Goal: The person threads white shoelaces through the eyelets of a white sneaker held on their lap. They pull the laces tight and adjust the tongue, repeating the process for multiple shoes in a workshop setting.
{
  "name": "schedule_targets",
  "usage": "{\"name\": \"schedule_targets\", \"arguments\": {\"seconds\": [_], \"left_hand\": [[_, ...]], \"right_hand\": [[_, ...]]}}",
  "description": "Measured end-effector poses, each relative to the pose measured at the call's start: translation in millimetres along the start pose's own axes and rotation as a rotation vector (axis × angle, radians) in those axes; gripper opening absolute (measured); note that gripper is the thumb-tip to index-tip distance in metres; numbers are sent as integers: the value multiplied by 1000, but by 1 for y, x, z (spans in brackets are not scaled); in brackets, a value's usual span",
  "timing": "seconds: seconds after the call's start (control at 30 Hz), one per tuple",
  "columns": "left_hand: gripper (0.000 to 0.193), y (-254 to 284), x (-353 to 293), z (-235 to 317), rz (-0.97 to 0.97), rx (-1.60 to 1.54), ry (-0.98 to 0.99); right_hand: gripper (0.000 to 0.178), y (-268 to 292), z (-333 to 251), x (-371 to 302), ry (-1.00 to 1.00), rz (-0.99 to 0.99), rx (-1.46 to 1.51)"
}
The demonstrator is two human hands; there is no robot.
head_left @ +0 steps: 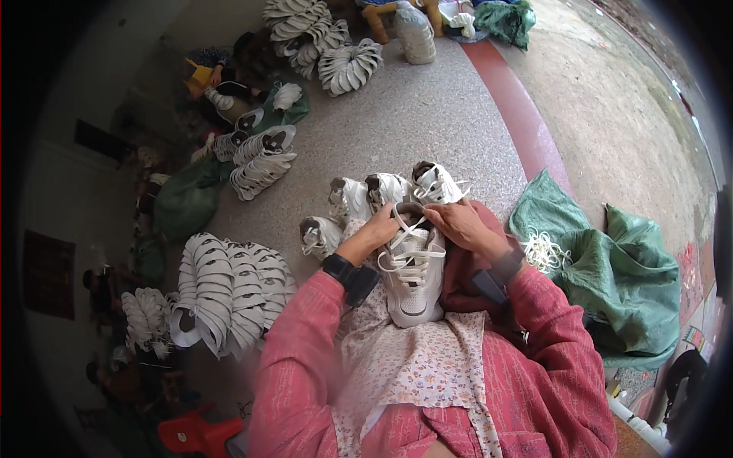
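Note:
A white sneaker (416, 294) rests on my lap over a flowered apron (427, 359), its toe pointing toward me. White laces (412, 259) are threaded through its eyelets, and a loop lies across the tongue. My left hand (376, 230) is closed on the left side of the sneaker's collar. At the collar's right side, my right hand (462, 227) pinches the edge with thumb and fingertips; whether a lace end is also between them cannot be made out. Just beyond my hands stand several more laced white sneakers (347, 197).
Stacked white shoe uppers (221, 294) stand on the floor at left, with further stacks (263, 164) behind. On the right, a bundle of white laces (544, 252) lies on green sacks (630, 282). A red stool (200, 433) is at lower left. Another person (217, 72) sits far left.

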State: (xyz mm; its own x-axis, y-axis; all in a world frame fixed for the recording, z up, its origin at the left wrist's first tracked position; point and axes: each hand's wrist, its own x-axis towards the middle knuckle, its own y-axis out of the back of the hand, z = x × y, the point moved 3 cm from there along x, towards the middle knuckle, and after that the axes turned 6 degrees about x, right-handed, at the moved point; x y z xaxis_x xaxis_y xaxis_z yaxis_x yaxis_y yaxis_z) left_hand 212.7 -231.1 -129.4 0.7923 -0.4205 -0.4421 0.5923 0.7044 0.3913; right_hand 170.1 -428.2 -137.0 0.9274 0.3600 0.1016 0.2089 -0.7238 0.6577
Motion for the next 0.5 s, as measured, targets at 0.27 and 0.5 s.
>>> {"name": "schedule_targets", "arguments": {"seconds": [0.27,0.5], "left_hand": [[50,8,-33,27,-278,-197,74],[62,61,-77,36,-145,-507,-359]], "right_hand": [[56,8,12,-3,56,-70,288],[55,7,23,-7,-113,-33,645]]}}
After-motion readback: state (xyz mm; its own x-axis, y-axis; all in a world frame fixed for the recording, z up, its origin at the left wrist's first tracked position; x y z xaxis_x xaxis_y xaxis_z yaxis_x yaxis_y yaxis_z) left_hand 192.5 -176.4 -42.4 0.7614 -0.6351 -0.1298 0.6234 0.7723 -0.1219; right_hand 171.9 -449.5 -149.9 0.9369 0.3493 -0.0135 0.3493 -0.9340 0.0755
